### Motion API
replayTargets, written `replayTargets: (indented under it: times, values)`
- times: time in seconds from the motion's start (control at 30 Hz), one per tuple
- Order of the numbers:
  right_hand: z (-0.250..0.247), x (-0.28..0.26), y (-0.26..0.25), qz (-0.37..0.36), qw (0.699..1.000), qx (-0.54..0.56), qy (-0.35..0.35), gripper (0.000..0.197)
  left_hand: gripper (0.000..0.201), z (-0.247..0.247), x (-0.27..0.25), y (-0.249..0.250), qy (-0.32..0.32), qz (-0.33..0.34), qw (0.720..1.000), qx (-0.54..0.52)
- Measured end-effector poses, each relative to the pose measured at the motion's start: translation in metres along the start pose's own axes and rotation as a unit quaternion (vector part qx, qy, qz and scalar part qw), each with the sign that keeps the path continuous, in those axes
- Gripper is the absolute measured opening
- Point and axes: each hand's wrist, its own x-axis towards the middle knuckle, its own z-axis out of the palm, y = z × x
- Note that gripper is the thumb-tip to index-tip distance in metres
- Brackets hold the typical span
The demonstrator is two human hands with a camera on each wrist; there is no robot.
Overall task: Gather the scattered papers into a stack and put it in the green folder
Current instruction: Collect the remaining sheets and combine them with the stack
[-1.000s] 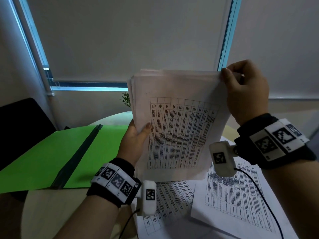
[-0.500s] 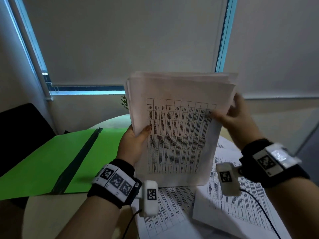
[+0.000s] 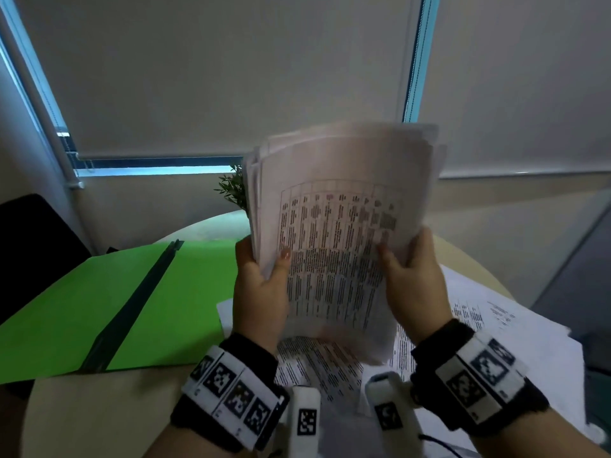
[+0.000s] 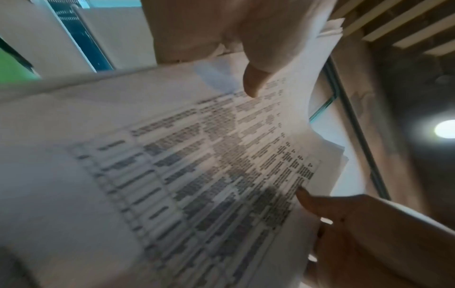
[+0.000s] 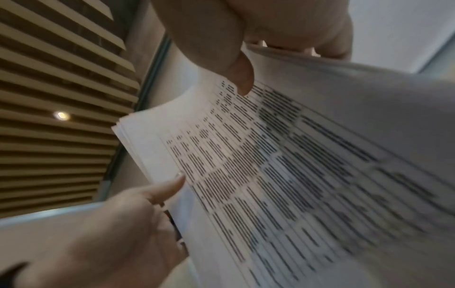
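Observation:
A stack of printed papers stands upright above the table, held from both sides. My left hand grips its left edge, thumb on the front sheet. My right hand grips the right edge at about the same height. The left wrist view shows the paper stack with the left thumb on it and my right hand at its far edge. The right wrist view shows the same stack under the right thumb. The green folder lies open on the table to the left.
More printed sheets lie loose on the round table under and right of the hands. A small plant stands behind the stack. A dark chair is at far left. Blinds cover the windows behind.
My right hand came down from the stack's top right corner to its right edge, level with the left hand. The stack has dropped lower and tilted slightly.

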Motion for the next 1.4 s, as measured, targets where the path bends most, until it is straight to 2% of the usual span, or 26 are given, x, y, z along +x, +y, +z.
replayTargets:
  times: [0.13,0.3,0.53,0.67,0.77,0.9,1.0,1.1,1.13,1.2,1.27,1.33,1.4]
  values:
    - [0.007,-0.013,0.021,0.033,0.999,-0.019,-0.009,0.014,0.020,-0.002,-0.005,-0.008,-0.009,-0.052,0.999,-0.004]
    - [0.008,-0.010,0.015,0.001,0.999,0.035,0.013,0.016,0.005,-0.003,0.000,0.002,-0.008,-0.054,0.998,-0.043]
    - [0.003,-0.011,0.030,0.060,0.995,0.054,-0.060,0.022,0.017,-0.011,-0.002,-0.011,-0.026,-0.100,0.993,-0.060]
    - [0.007,-0.005,0.034,0.046,0.996,0.064,-0.030,0.020,0.021,-0.008,0.001,-0.012,-0.027,-0.087,0.996,0.001]
    - [0.005,0.002,0.031,0.057,0.993,0.104,-0.028,0.022,0.023,-0.015,0.013,-0.009,-0.029,-0.087,0.996,-0.006]
    - [-0.003,0.017,0.022,0.064,0.982,0.153,-0.087,0.018,0.024,-0.033,0.029,-0.009,-0.099,-0.124,0.985,-0.067]
    - [-0.005,0.024,0.016,0.125,0.962,0.204,-0.134,0.015,0.028,-0.047,0.034,-0.017,-0.144,-0.160,0.972,-0.094]
    - [-0.009,0.027,0.018,0.192,0.952,0.113,-0.210,0.007,0.026,-0.052,0.029,-0.028,-0.125,-0.180,0.973,-0.069]
    - [-0.014,0.029,0.018,0.233,0.938,0.083,-0.243,0.003,0.024,-0.054,0.028,-0.033,-0.103,-0.188,0.975,-0.055]
    - [-0.029,0.033,0.023,0.297,0.913,0.001,-0.281,0.008,0.028,-0.062,0.026,-0.045,-0.071,-0.205,0.976,-0.026]
    - [-0.054,0.038,0.041,0.345,0.894,-0.095,-0.269,0.019,0.037,-0.073,0.025,-0.057,-0.058,-0.225,0.973,0.000]
    - [-0.082,0.042,0.067,0.391,0.872,-0.189,-0.225,0.035,0.040,-0.085,0.024,-0.065,-0.047,-0.249,0.967,0.010]
    - [-0.109,0.040,0.091,0.418,0.836,-0.300,-0.191,0.044,0.040,-0.095,0.023,-0.068,-0.049,-0.270,0.961,0.014]
